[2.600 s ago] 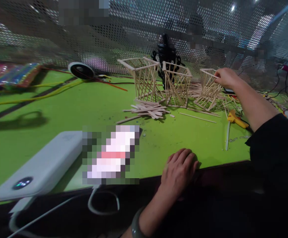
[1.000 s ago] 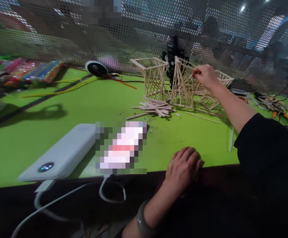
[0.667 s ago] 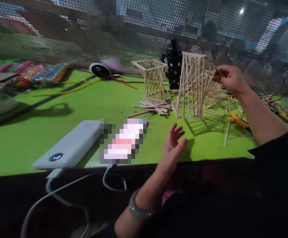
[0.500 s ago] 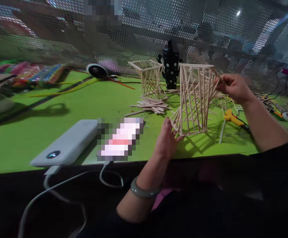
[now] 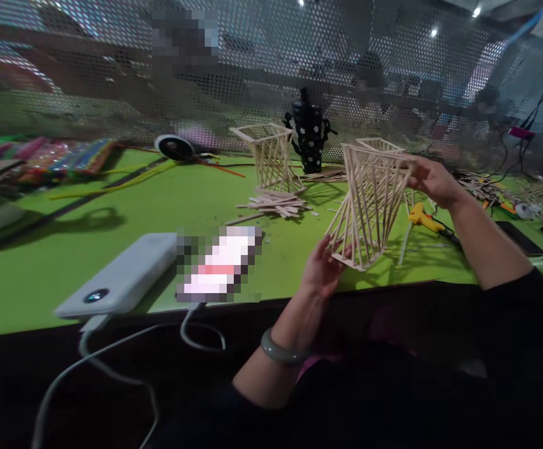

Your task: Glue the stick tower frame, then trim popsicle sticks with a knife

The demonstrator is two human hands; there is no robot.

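Between my hands is a twisted lattice frame of thin wooden sticks, tilted and raised off the table's front part. My left hand grips its lower left corner, fingertips partly hidden behind the sticks. At the upper right corner, my right hand pinches the frame's edge. A yellow hot glue gun lies on the green table below my right forearm, a glue stick jutting from it. Farther back stands a similar stick frame, by a heap of flat wooden sticks.
A black flowered tumbler stands at the back, before a perforated metal screen. A white power bank and a lit phone lie at left, with cables hanging over the table edge. Loose sticks and a dark phone lie at right.
The held stick frame has tilted and turned, so its top rim and inside show differently. My left hand has turned with its lower corner. The view has shifted slightly.
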